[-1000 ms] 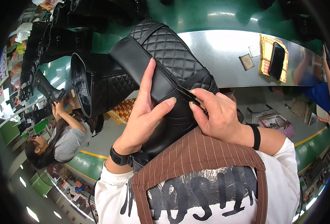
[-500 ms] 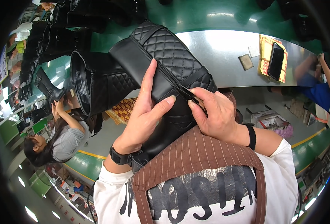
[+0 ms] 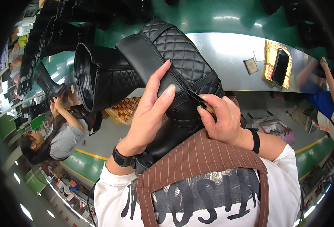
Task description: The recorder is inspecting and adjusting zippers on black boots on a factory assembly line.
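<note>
A tall black boot (image 3: pixel 180 49) with a quilted panel and straps lies slanting across the near edge of the metal table, its foot end down against my apron. My left hand (image 3: pixel 146 117) grips its side, index finger along the zip (image 3: pixel 180 80) and thumb on the smooth leather; its other fingers are hidden. Between thumb and fingers, my right hand (image 3: pixel 225 117) pinches a slim dark pointed tool (image 3: pixel 194 96), whose tip meets the zip's edge; its exact kind does not show. Left of this boot lies a second black boot (image 3: pixel 106 75), its opening toward me.
On the metal table (image 3: pixel 220 56) to the right lie a phone (image 3: pixel 280 67) on yellow printed sheets (image 3: pixel 268 62) and a small brown pad (image 3: pixel 251 66). Several black boots (image 3: pixel 65 38) stand at far left. One co-worker (image 3: pixel 67 138) handles a boot at left; another (image 3: pixel 322 100) is at right.
The boot and both hands have shifted slightly to the right. My right hand with the pointed tool has moved a little down along the zip.
</note>
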`<action>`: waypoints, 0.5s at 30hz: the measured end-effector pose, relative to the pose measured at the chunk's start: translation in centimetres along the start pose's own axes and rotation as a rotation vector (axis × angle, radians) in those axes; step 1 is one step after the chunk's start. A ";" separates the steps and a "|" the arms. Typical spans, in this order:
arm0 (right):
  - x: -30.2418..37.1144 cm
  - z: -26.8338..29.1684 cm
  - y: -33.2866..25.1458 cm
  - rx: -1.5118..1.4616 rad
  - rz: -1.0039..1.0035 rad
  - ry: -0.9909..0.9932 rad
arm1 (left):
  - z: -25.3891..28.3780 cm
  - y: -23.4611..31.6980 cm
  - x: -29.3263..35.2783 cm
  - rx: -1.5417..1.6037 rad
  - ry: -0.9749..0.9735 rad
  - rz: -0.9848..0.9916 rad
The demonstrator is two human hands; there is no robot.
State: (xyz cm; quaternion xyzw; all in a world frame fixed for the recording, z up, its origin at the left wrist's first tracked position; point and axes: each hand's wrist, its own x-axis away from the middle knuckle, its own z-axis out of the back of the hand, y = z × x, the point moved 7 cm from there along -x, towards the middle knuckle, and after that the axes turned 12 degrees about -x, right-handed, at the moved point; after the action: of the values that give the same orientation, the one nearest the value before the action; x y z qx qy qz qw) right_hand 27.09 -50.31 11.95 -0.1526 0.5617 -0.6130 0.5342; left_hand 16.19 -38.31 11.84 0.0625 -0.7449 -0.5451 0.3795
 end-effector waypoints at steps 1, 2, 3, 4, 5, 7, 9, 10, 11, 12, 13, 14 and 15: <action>-0.1 -0.1 0.0 0.002 0.006 0.003 | 0.0 -0.2 -0.1 -0.027 0.022 0.005; -0.1 -0.2 0.0 0.008 0.000 -0.002 | 0.2 -0.5 -0.1 -0.004 0.047 0.026; -0.2 -0.4 -0.1 0.023 0.006 -0.015 | 0.2 -0.7 -0.2 0.016 0.053 0.040; -0.2 -0.5 -0.1 0.041 0.002 -0.034 | 0.3 -0.9 -0.3 0.036 0.060 0.052; -0.2 -0.6 -0.1 0.058 -0.001 -0.054 | 0.3 -1.1 -0.4 0.048 0.069 0.060; -0.2 -0.7 -0.1 0.094 0.003 -0.089 | 0.5 -1.6 -0.6 0.070 0.103 0.101; -0.2 -0.6 -0.1 0.113 0.006 -0.104 | 0.4 -1.7 -0.8 0.072 0.121 0.097; -0.1 -0.5 -0.1 0.116 0.009 -0.100 | 0.4 -1.8 -0.8 0.064 0.130 0.108; -0.1 -0.5 -0.1 0.120 0.011 -0.096 | 0.4 -1.8 -0.8 0.079 0.126 0.115; 0.0 -0.4 -0.1 0.113 0.016 -0.084 | 0.3 -1.8 -0.8 0.088 0.117 0.127; 0.0 -0.3 0.0 0.107 0.020 -0.073 | 0.2 -1.8 -0.8 0.097 0.107 0.139; 0.0 -0.3 0.0 0.103 0.025 -0.060 | 0.2 -1.7 -0.8 0.071 0.084 0.142; 0.1 -0.2 0.1 0.087 0.021 -0.050 | 0.2 -1.6 -1.0 0.046 0.061 0.145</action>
State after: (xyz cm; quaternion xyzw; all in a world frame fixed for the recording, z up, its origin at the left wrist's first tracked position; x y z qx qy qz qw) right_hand 26.94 -50.21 11.78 -0.1384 0.5228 -0.6271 0.5605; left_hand 16.24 -38.35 9.95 0.0336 -0.7478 -0.4969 0.4389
